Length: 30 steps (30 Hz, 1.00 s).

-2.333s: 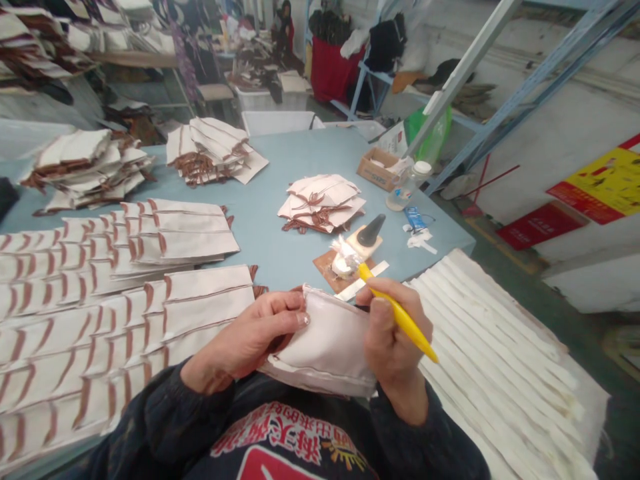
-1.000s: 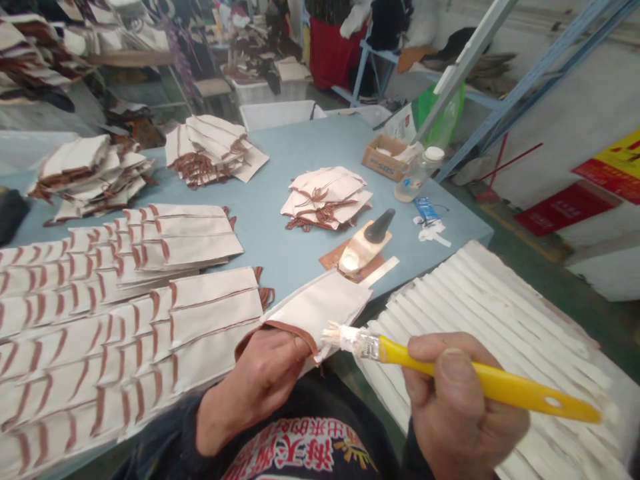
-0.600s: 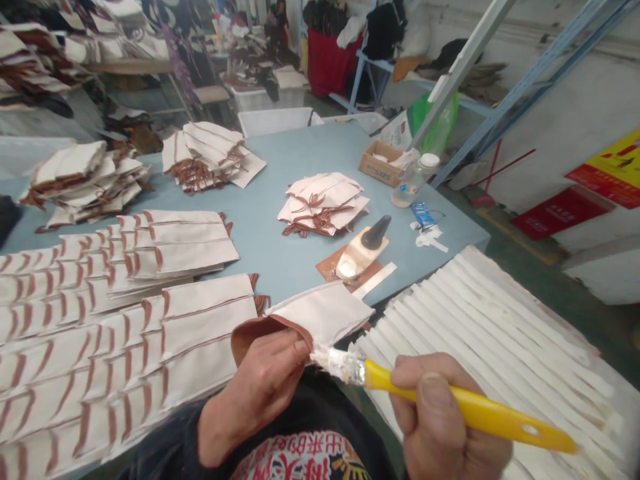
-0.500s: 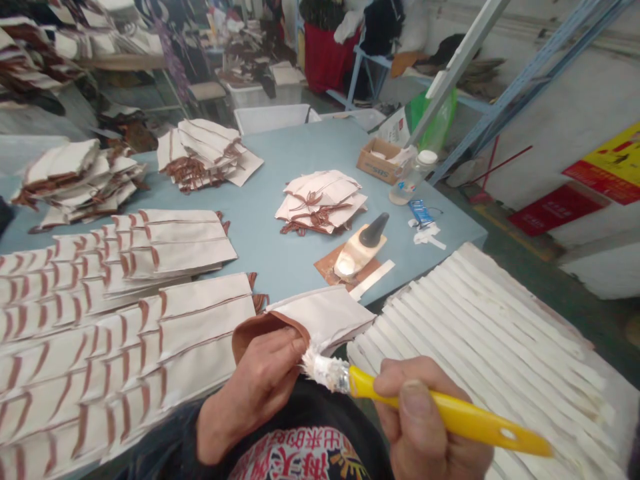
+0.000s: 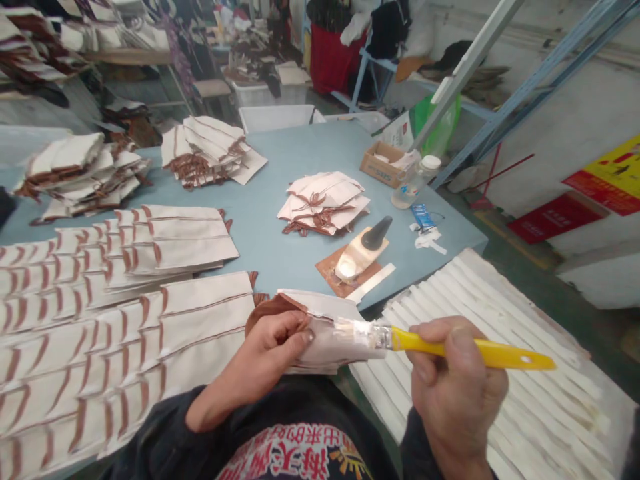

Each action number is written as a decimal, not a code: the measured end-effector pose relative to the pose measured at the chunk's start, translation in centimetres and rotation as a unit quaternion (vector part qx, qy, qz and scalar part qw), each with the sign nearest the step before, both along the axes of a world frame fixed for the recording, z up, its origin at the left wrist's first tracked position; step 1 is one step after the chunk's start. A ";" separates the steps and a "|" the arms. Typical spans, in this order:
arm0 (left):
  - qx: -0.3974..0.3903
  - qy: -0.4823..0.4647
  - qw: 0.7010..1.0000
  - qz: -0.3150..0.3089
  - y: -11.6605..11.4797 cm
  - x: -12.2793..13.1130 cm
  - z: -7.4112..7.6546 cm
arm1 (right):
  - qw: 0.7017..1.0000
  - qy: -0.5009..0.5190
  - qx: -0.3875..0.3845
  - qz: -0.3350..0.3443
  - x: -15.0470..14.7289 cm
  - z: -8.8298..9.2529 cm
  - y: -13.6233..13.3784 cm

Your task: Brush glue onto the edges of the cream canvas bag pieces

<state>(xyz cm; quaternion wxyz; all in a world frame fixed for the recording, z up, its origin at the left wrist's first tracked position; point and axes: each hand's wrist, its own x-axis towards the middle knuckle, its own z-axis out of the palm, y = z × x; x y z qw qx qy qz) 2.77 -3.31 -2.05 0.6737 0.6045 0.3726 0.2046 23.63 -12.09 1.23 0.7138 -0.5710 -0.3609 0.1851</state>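
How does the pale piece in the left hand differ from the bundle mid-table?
The held piece is in the left hand; the bundle is a stack on the blue table. The brush is over the held piece, well away from the bundle. The held piece shows a broad brown end; the bundle shows thin brown strands. Both are whitish with brown parts.

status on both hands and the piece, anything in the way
Left hand gripping cream piece at its brown-edged end. Right hand gripping yellow-handled brush, bristles over the piece, contact unclear. Nothing seen between bristles and piece.
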 end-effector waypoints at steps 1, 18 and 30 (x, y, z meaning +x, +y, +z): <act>-0.038 -0.017 0.999 0.001 0.4 0.0 0.3 | 1.000 -0.011 0.014 0.008 0.1 -0.1 0.0; -0.249 -0.098 0.963 0.039 0.7 0.0 1.3 | 0.933 -0.348 0.082 0.047 0.7 -1.3 -0.5; -0.276 -0.080 0.956 0.054 1.2 0.1 1.5 | 0.916 -0.376 0.106 0.091 0.1 -0.9 0.4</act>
